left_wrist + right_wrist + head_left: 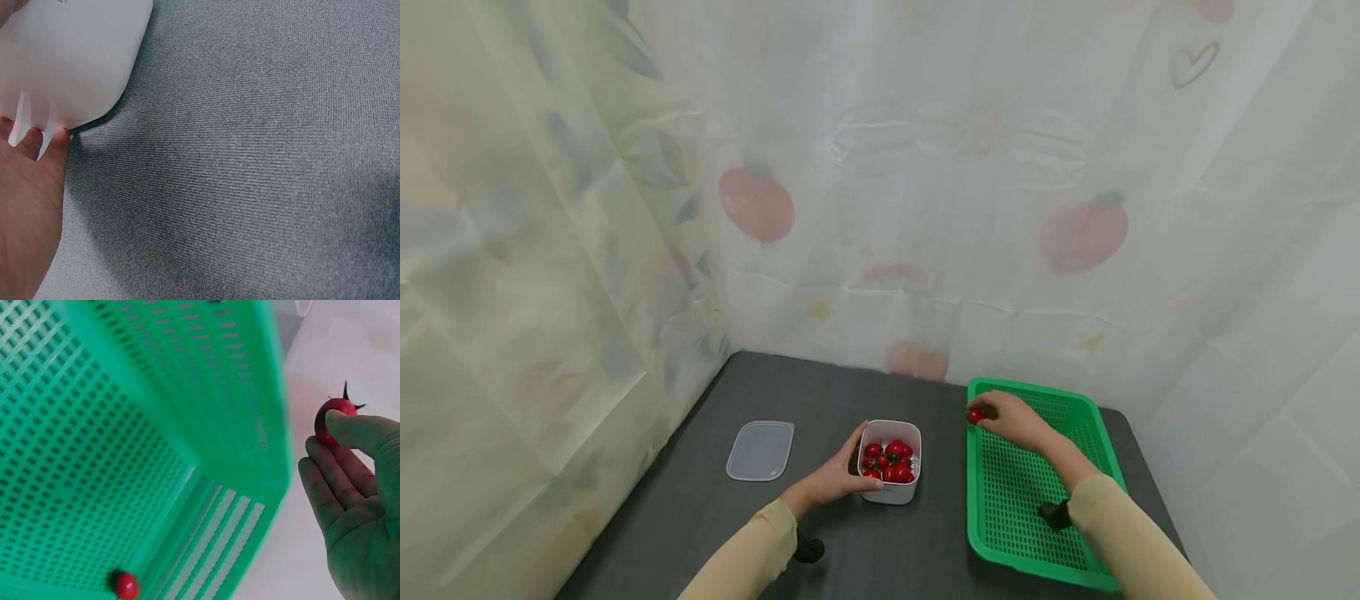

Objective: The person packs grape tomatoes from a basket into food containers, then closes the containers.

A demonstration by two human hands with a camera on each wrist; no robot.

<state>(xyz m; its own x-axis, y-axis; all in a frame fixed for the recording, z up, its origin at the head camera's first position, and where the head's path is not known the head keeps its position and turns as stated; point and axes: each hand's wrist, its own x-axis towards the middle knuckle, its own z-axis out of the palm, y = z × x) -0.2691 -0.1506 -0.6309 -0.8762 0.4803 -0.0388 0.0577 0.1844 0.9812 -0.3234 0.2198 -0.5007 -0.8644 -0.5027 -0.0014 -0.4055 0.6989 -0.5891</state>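
Observation:
My left hand [833, 477] grips a white plastic container [891, 495] from its left side, thumb along the near rim. Several red cherry tomatoes [895, 471] lie inside it. In the left wrist view, the fingertips [60, 134] press the container's lower wall [81, 69]. Over the left rim of a green mesh basket [1011, 492], my right hand [1017, 421] pinches one cherry tomato [337, 420] between thumb and fingers, its green stem still on. Another cherry tomato [126, 586] rests on the basket floor in the right wrist view.
A translucent square lid [760, 451] lies flat on the dark table [685, 525], left of the container. Printed curtains [895, 208] hang behind the table and along both sides. A dark wrist camera [808, 548] sits at the left sleeve.

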